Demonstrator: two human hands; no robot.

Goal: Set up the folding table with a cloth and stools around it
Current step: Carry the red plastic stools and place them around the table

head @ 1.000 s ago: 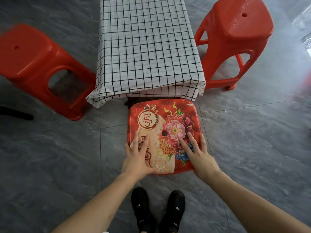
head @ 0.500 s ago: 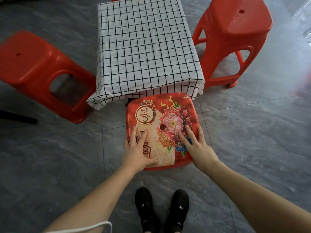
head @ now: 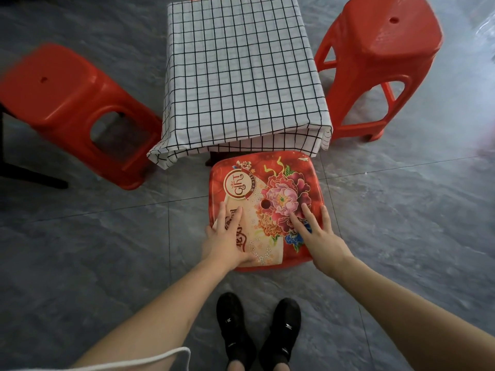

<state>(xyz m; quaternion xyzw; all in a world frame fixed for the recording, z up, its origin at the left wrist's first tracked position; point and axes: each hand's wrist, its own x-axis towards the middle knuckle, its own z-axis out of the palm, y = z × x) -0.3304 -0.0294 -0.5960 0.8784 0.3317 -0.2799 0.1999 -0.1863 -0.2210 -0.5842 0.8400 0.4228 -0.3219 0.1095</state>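
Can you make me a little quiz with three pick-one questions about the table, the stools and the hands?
1. Where is the flowered stool?
A. on top of the table
B. at the near edge of the table
C. stacked on a plain red stool

2. How many plain red stools show whole or nearly whole?
A. two
B. five
C. none

3. How do the hands lie?
A. both curled into fists
B. both flat on the flowered stool's seat
C. both lifting the cloth

Answers:
1 B, its seat sits just below the hanging cloth.
2 A, the left stool and the right stool flank the table.
3 B, the left hand and the right hand rest with straight fingers on the seat.
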